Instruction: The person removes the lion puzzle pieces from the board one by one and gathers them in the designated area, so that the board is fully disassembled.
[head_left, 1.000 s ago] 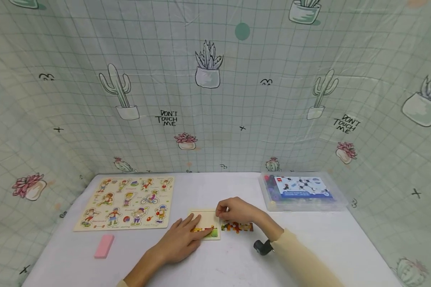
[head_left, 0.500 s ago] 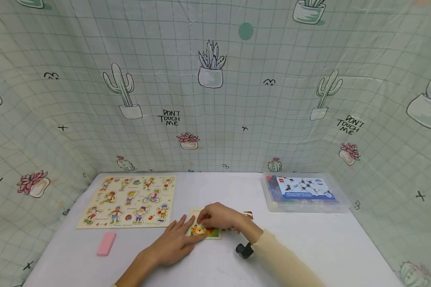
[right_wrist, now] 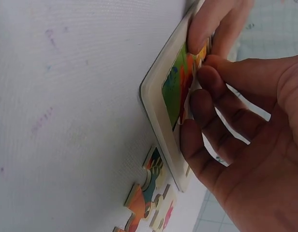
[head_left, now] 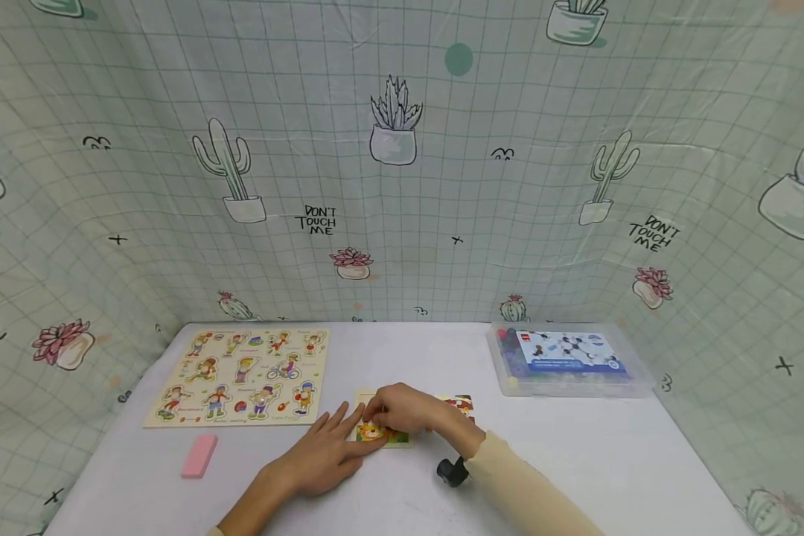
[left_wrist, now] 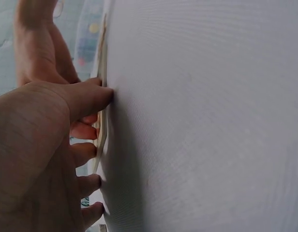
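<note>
A small wooden jigsaw tray with a pale raised rim lies on the table between my hands. Part of its picture, a yellow animal face and green ground, shows inside. My left hand rests with spread fingers on the tray's left side and lower edge. Over the tray, my right hand has curled fingers, thumb and index pinched at a puzzle piece mostly hidden by the fingertips. Loose puzzle pieces lie just right of the tray, partly covered by the right forearm in the head view.
A wooden peg board with children figures lies at the back left. In front of it is a pink block. A clear plastic box with a blue-white label stands at the back right. A patterned curtain hangs behind the table.
My right hand has moved left from the tray's right edge to over its middle, then settled slightly lower. The left hand stays on the tray. More of the animal picture shows inside.
</note>
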`<state>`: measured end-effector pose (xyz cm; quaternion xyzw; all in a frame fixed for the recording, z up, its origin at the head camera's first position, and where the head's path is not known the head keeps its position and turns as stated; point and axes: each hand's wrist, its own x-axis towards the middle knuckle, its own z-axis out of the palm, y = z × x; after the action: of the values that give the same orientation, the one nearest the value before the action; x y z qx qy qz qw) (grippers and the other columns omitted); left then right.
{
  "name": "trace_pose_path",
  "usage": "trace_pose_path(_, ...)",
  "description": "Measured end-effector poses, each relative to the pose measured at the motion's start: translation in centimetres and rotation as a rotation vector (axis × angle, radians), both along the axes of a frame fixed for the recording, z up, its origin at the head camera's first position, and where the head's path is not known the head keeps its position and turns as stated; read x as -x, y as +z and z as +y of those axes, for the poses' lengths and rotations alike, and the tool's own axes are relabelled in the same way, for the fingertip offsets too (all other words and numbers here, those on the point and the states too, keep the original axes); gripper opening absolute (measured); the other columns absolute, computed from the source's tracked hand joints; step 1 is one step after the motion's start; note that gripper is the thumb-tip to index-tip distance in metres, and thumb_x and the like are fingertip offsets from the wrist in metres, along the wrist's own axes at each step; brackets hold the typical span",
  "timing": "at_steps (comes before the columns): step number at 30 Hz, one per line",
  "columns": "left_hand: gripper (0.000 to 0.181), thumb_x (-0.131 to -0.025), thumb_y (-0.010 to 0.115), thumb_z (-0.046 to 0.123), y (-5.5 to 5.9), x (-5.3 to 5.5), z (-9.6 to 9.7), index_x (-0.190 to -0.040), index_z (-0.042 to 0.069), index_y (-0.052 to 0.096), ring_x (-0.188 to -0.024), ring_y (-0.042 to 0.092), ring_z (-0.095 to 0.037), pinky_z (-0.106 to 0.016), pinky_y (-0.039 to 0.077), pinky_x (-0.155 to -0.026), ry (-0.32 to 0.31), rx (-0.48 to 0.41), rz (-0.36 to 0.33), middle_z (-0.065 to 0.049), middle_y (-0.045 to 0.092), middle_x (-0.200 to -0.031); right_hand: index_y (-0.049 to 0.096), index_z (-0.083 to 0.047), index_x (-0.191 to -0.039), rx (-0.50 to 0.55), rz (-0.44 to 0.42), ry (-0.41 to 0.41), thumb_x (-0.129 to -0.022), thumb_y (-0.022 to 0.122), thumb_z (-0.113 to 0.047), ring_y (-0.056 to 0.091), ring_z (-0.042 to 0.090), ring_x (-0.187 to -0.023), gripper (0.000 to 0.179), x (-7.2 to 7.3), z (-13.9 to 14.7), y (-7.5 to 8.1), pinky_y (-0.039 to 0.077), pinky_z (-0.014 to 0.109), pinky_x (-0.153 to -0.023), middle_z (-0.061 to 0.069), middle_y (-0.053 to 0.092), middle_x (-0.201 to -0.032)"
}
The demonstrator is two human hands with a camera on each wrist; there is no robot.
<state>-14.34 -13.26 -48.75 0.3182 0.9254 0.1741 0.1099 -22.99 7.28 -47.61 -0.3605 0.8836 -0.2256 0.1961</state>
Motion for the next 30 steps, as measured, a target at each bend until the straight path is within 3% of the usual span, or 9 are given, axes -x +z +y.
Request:
trace_pose_path(10,0.043,-0.104,0.053,0.028,0.06,0.11,-0.03,-0.145,0.041,0.054,-0.152,0.015,-0.045,-0.066,0.02,-0.116,0.009,-0.002,-0.033,-0.014,0.022,-0.166,0.076,-0.013,-0.108,0.035,-0.033,-0.032,-0.101,0.06,-0.01,0.059,-0.001,-0.086,0.018,-0.12,-0.18,-0.05,0.05,0.02,-0.082,-0.008,0.071,-0.103)
trace_pose_path(30,0.043,-0.103,0.054,0.026,0.04,0.18,0.12,-0.143,0.042,0.055,-0.151,0.016,-0.044,-0.065,0.021,-0.116,0.017,0.022,-0.025,-0.012,0.023,-0.166,0.075,-0.014,-0.105,0.042,-0.031,-0.04,-0.099,0.064,-0.016,0.056,0.001,-0.079,0.013,-0.02,-0.27,0.23,0.048,0.02,-0.076,-0.012,0.067,-0.094)
